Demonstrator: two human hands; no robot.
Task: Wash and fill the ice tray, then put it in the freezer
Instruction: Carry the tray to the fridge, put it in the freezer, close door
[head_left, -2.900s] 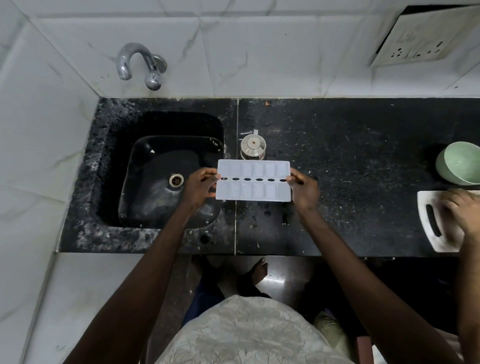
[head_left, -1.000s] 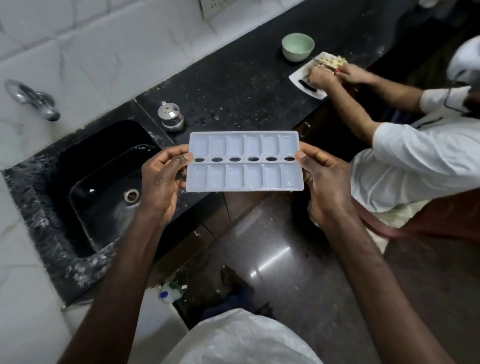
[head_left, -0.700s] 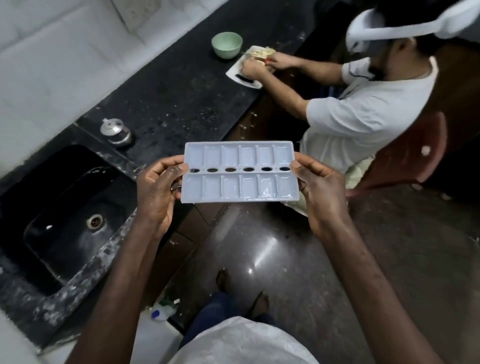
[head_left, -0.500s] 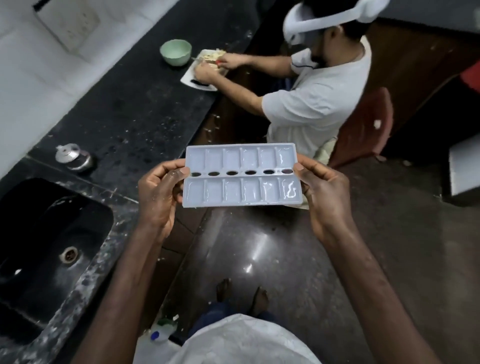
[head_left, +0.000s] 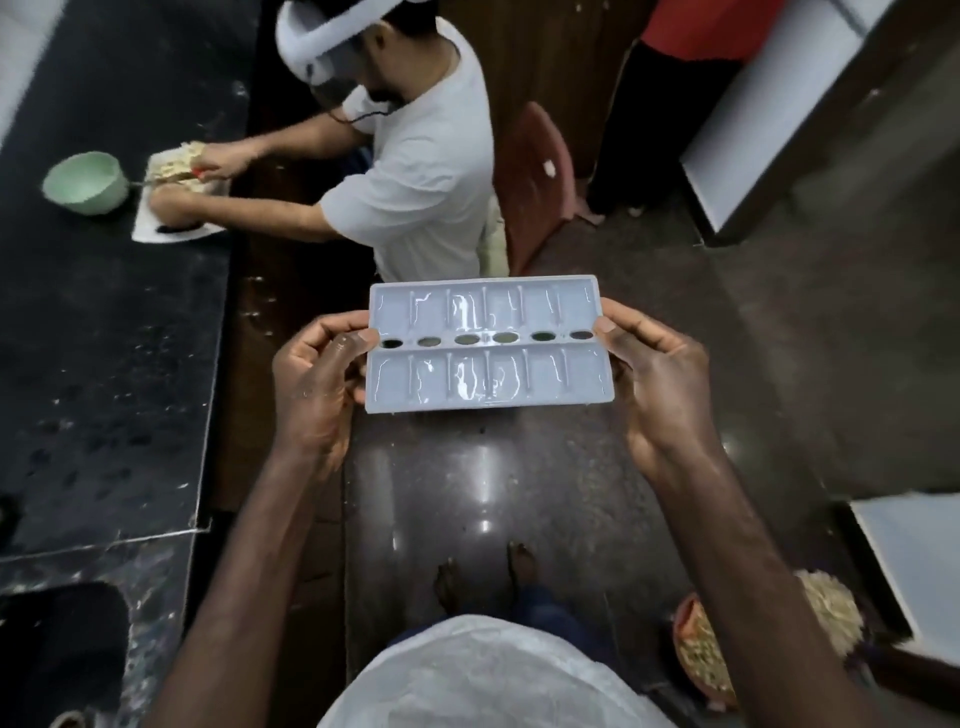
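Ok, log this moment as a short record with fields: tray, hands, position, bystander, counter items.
tray: white ice tray, held about level, wet glints in its cells
left hand: left hand grips the tray's left short end
right hand: right hand grips the right short end
position: over the dark floor, beside the black counter
bystander: person in white shirt working at a white cutting board
counter items: green bowl

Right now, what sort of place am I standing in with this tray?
Most likely a home kitchen. A black stone counter runs along the left, a second person is cutting food on a white chopping board beside a green bowl, and both hands hold a filled ice tray.
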